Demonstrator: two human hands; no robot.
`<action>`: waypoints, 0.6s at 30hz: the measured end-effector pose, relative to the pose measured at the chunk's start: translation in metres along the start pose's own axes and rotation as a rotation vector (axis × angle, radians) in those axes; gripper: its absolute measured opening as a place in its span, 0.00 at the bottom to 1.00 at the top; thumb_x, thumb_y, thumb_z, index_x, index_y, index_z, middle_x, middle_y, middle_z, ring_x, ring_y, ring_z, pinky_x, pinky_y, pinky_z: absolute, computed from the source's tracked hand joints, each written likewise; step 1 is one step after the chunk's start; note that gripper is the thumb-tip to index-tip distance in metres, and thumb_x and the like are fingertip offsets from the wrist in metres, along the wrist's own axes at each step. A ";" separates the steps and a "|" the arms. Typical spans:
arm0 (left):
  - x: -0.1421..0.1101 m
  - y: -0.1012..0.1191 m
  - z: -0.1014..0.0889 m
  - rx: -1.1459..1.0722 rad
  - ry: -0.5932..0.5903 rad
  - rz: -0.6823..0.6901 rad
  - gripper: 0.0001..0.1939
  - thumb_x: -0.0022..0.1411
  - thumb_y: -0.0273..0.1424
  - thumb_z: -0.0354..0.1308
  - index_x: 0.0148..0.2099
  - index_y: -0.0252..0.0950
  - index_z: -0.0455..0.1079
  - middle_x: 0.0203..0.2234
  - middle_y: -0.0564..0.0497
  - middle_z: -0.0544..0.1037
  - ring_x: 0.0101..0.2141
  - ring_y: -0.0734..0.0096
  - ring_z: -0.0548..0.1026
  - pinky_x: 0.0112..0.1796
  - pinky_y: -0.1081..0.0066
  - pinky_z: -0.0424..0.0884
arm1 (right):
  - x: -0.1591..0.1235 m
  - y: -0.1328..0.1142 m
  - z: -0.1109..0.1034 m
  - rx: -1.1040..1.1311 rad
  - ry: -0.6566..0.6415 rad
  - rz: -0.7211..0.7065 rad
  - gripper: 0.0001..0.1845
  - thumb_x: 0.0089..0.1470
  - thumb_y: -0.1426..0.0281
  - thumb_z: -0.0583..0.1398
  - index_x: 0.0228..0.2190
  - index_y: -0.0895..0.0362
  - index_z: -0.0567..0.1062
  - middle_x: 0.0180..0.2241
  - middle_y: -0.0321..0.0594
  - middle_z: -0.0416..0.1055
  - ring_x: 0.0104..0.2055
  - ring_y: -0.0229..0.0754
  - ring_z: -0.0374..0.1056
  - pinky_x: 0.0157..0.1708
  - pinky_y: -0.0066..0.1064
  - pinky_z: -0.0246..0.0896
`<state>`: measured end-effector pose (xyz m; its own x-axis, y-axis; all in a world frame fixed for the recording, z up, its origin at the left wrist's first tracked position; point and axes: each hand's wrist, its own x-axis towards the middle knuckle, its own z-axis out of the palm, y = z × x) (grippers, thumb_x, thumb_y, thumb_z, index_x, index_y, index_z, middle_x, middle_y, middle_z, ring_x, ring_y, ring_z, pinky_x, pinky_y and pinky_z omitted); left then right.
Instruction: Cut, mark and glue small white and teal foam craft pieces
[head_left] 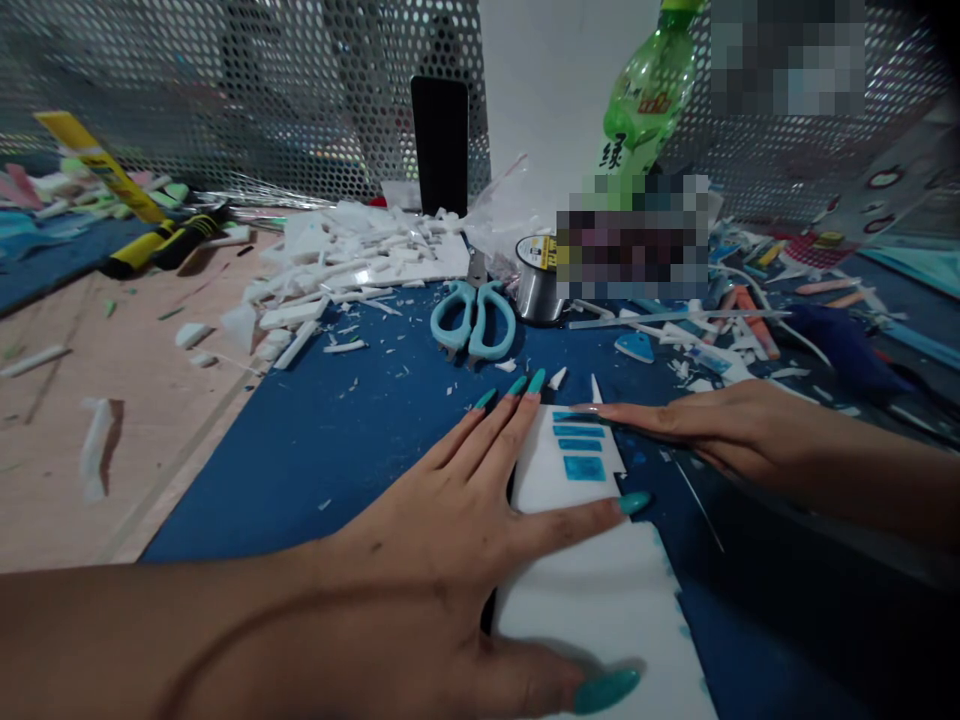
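Note:
My left hand (pixel 457 510) lies flat and spread over a white foam sheet (pixel 585 590). Its thumb and index finger reach across the sheet, while the other fingers rest along the left edge. Several blue rectangular strips sit on the sheet's far end, the widest blue piece (pixel 584 468) nearest me. From the right comes my right hand (pixel 742 420), index finger stretched out, its tip at the farthest blue strip (pixel 574 416). Its other fingers are partly hidden underneath. A thin needle-like rod (pixel 697 500) lies on the mat below that hand.
Light-blue scissors (pixel 474 318) lie beyond the sheet, beside a spool of wire (pixel 540 282). White foam scraps (pixel 360 250) pile up behind. A black phone (pixel 440 145) and green bottle (pixel 651 95) stand at the back. Yellow-black cutters (pixel 161 245) lie left on the blue mat (pixel 300 460).

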<state>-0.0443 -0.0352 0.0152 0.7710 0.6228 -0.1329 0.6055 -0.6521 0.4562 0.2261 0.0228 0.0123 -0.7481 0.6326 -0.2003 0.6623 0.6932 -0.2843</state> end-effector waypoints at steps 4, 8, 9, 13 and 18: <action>0.000 0.001 -0.003 -0.019 -0.026 -0.013 0.38 0.51 0.52 0.56 0.62 0.58 0.47 0.64 0.55 0.31 0.60 0.33 0.37 0.54 0.37 0.41 | 0.000 -0.002 -0.002 -0.005 -0.028 0.018 0.29 0.57 0.72 0.46 0.58 0.40 0.54 0.51 0.31 0.68 0.45 0.44 0.70 0.41 0.33 0.64; -0.001 0.002 -0.004 -0.014 -0.046 -0.029 0.38 0.52 0.52 0.56 0.62 0.59 0.45 0.64 0.55 0.30 0.60 0.33 0.36 0.54 0.37 0.42 | 0.000 -0.005 -0.003 0.004 -0.039 0.021 0.28 0.58 0.73 0.46 0.58 0.41 0.55 0.51 0.32 0.68 0.45 0.42 0.70 0.42 0.32 0.62; -0.001 0.002 -0.003 -0.008 -0.042 -0.032 0.38 0.52 0.52 0.56 0.62 0.60 0.45 0.64 0.56 0.30 0.60 0.33 0.36 0.54 0.37 0.42 | 0.000 -0.005 -0.003 0.005 -0.041 0.022 0.28 0.58 0.73 0.46 0.58 0.41 0.56 0.50 0.33 0.68 0.44 0.42 0.70 0.43 0.31 0.62; -0.002 0.002 -0.002 -0.006 -0.019 -0.033 0.36 0.52 0.52 0.55 0.61 0.59 0.47 0.64 0.56 0.30 0.60 0.33 0.38 0.54 0.38 0.42 | 0.000 -0.003 -0.001 -0.003 -0.031 0.014 0.28 0.58 0.72 0.46 0.58 0.41 0.55 0.50 0.33 0.69 0.44 0.42 0.71 0.41 0.32 0.63; 0.000 0.001 -0.004 -0.027 -0.056 -0.040 0.37 0.52 0.53 0.55 0.61 0.60 0.45 0.64 0.55 0.27 0.60 0.32 0.37 0.53 0.36 0.42 | 0.000 -0.002 -0.002 0.013 -0.031 0.020 0.26 0.59 0.68 0.46 0.58 0.40 0.55 0.51 0.32 0.68 0.45 0.44 0.70 0.42 0.34 0.63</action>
<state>-0.0440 -0.0344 0.0193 0.7567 0.6226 -0.1996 0.6308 -0.6150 0.4731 0.2245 0.0221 0.0146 -0.7358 0.6350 -0.2352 0.6767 0.6758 -0.2923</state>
